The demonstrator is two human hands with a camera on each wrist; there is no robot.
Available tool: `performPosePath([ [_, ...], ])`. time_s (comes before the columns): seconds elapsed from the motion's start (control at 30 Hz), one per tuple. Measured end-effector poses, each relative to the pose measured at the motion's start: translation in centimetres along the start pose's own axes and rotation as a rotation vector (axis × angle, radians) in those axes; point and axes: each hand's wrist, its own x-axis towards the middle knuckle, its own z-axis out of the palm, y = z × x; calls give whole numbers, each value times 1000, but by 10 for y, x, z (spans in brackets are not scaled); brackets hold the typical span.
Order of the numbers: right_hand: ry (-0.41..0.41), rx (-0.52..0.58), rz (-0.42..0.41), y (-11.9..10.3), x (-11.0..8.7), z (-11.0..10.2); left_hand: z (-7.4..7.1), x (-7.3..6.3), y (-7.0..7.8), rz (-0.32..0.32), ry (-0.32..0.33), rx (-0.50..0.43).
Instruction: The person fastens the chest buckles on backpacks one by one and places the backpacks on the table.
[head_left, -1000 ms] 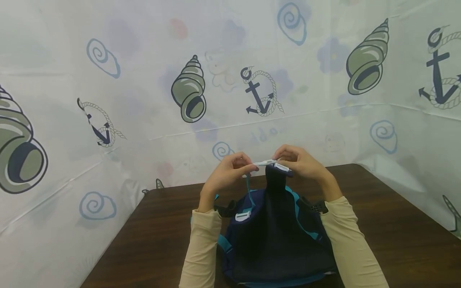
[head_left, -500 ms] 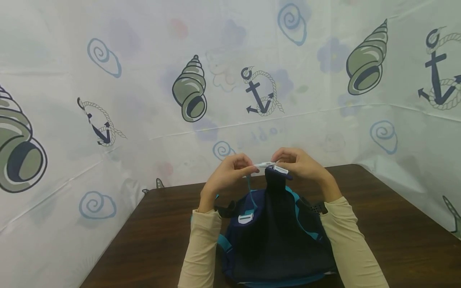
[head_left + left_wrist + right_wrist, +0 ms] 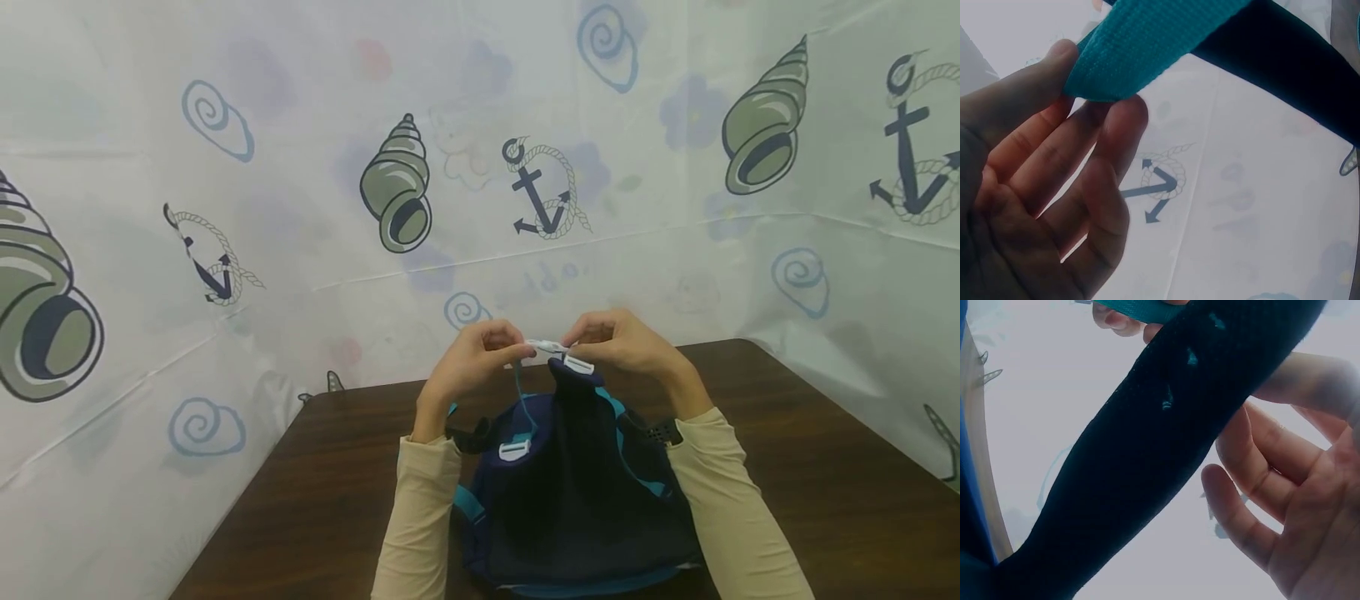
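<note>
A dark navy bag (image 3: 592, 517) with teal straps sits on the table. Its narrow padded strap (image 3: 573, 417) rises toward my hands, a white slider (image 3: 578, 364) at the tip. Between my fingertips lies a white buckle (image 3: 546, 345). My left hand (image 3: 476, 358) pinches teal webbing (image 3: 1147, 50) at the buckle's left end, thumb against forefinger. At the other end, my right hand (image 3: 626, 346) pinches the buckle beside the padded strap's tip. The right wrist view shows that dark strap (image 3: 1135, 444) crossing in front of the right fingertips, hiding them.
Another white slider (image 3: 514, 450) hangs on the bag's left side with a thin teal strap (image 3: 525, 400) above it. The brown wooden table (image 3: 322, 483) extends to both sides. Behind it hangs a white sheet (image 3: 300, 167) printed with shells and anchors.
The padded strap's tip and its slider have moved down and a little left. My right hand has shifted slightly left, with the buckle still between both hands.
</note>
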Motion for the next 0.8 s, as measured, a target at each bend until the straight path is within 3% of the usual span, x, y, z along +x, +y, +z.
performPosePath([
  [0.37,-4,-49,46,-4,-3,1,3,2,0,13,-45,16],
  [0.5,-48,-108,58,-10,-5,1,4,1,2,4,-71,36],
  [0.57,-127,-131,80,-11,-6,1,4,-1,4,-32,-160,53],
  [0.73,-461,-144,211,-13,-10,6,10,-3,7,-101,-546,58],
  [0.8,-555,-128,246,-14,-8,10,13,-4,9,-120,-639,35],
])
